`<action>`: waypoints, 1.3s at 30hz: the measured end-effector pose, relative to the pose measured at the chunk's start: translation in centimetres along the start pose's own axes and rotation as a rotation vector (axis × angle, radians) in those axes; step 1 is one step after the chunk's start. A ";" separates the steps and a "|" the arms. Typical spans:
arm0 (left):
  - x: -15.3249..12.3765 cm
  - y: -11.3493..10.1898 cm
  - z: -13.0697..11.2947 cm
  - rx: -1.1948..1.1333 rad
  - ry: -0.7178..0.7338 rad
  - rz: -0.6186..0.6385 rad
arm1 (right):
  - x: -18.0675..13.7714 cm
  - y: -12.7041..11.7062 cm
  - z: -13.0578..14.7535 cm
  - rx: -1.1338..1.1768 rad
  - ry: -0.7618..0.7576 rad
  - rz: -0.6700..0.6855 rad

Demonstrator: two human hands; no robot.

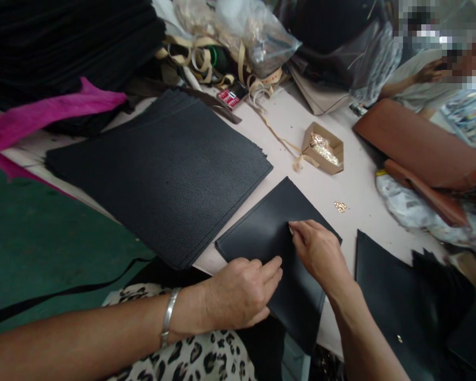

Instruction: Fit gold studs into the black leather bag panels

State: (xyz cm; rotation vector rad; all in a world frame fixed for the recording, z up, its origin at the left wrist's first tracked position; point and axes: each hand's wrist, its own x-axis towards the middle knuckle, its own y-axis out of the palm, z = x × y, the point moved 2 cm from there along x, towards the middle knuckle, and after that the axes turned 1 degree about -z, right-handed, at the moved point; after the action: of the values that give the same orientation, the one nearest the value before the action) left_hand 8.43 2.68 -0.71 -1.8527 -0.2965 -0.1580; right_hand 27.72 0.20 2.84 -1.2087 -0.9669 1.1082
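Note:
A smooth black leather panel lies on the pale table in front of me. My left hand rests on its near left part, fingers curled and pressing on it. My right hand sits on the panel's middle, fingertips pinched at a spot on its surface; whether something small is between them I cannot tell. A small gold metal fitting lies loose on the table beyond the panel.
A stack of grained black leather sheets lies to the left. An open cardboard box of gold fittings stands behind. More black panels lie at right, brown leather pieces and another person beyond. Pink cloth and bags crowd the back.

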 end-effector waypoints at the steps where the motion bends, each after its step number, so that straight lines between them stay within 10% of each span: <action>1: 0.0 0.0 0.0 -0.002 0.001 0.003 | 0.4 -0.1 0.1 -0.048 0.021 0.040; 8: 0.0 0.1 0.1 -0.010 0.005 0.023 | 2.4 -1.2 0.9 -0.199 0.105 0.282; 24: -0.2 0.3 0.0 0.007 0.013 0.031 | 4.8 -0.9 -0.1 0.052 0.225 0.338; 39: -0.3 0.5 0.1 0.009 0.052 -0.022 | -5.1 -0.1 0.9 0.404 0.286 0.079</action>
State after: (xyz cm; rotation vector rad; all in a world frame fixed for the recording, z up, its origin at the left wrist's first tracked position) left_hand 8.28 2.58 -1.24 -1.8339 -0.2811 -0.2194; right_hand 25.76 -4.55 3.12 -1.0405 -0.4524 1.0927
